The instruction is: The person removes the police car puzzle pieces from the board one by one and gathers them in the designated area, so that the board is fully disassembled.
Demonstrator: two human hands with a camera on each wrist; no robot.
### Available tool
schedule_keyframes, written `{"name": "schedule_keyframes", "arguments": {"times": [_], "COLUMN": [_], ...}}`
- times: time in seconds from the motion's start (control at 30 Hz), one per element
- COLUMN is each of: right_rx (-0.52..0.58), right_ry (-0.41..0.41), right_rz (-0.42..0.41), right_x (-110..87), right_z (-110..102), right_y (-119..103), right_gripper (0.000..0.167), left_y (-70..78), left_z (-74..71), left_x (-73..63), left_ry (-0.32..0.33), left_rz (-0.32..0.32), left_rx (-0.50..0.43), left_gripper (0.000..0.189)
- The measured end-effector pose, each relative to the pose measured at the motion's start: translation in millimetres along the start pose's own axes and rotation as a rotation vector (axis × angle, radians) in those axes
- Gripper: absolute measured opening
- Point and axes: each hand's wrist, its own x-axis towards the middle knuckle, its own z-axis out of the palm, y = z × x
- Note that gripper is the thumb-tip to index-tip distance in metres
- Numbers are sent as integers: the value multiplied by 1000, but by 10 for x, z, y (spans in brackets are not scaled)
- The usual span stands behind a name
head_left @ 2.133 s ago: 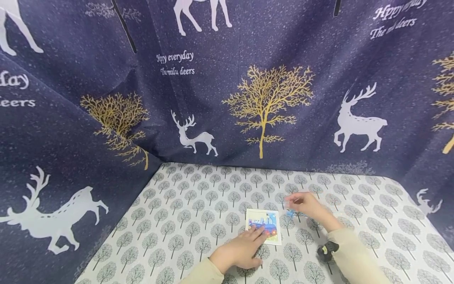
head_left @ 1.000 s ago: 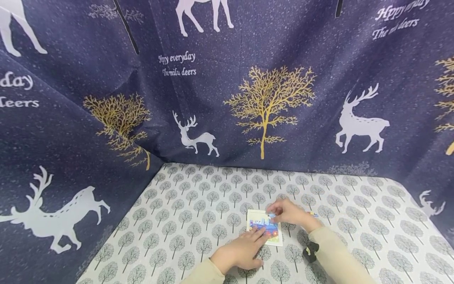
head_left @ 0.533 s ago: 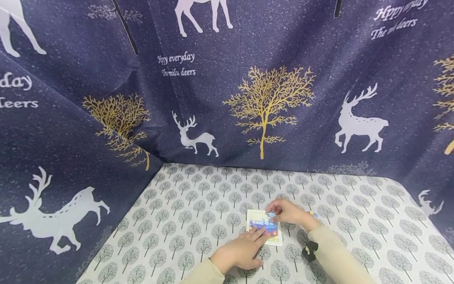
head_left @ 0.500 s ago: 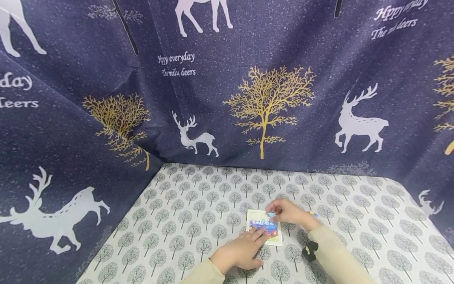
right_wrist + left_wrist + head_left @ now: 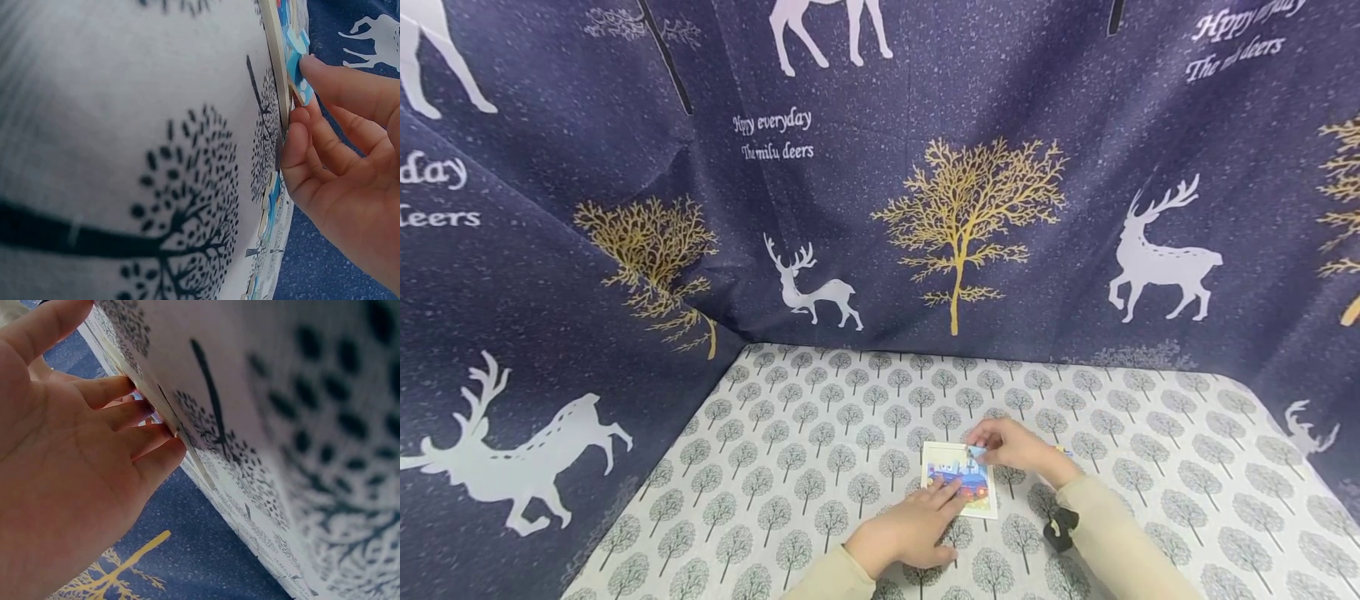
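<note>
A small jigsaw puzzle in a pale wooden tray (image 5: 992,507) lies on the cloth, its picture a blue cartoon vehicle with eyes and red wheels. My left hand (image 5: 913,527) rests on the lower left of the puzzle with fingers extended; in the left wrist view the fingertips (image 5: 164,449) meet the tray's edge. At the upper right corner, my right hand (image 5: 1017,448) pinches a light blue puzzle piece (image 5: 304,92). The right wrist view has the thumb on the piece's face, with the piece tilted over the tray's rim. Part of the piece is hidden behind the fingers.
Loose puzzle pieces (image 5: 270,206) lie on the cloth to the right of the tray, mostly hidden behind the right wrist in the head view. The table wears a white cloth (image 5: 820,467) with tree prints. A dark blue deer-print curtain (image 5: 880,250) stands behind and at the left.
My right hand has come left from the loose pieces to the tray's upper right corner, carrying the blue puzzle piece, and has since shifted only slightly there. The left hand has stayed put.
</note>
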Motion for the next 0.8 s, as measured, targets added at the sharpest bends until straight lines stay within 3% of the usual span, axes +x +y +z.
{"name": "schedule_keyframes", "arguments": {"times": [0.8], "right_rx": [118], "right_ry": [70], "right_rz": [32], "right_x": [-111], "right_z": [-114], "right_y": [17], "right_gripper": [25], "left_y": [-3], "left_z": [9], "left_x": [13], "left_ry": [1], "left_rz": [5], "left_rx": [7], "left_gripper": [77]}}
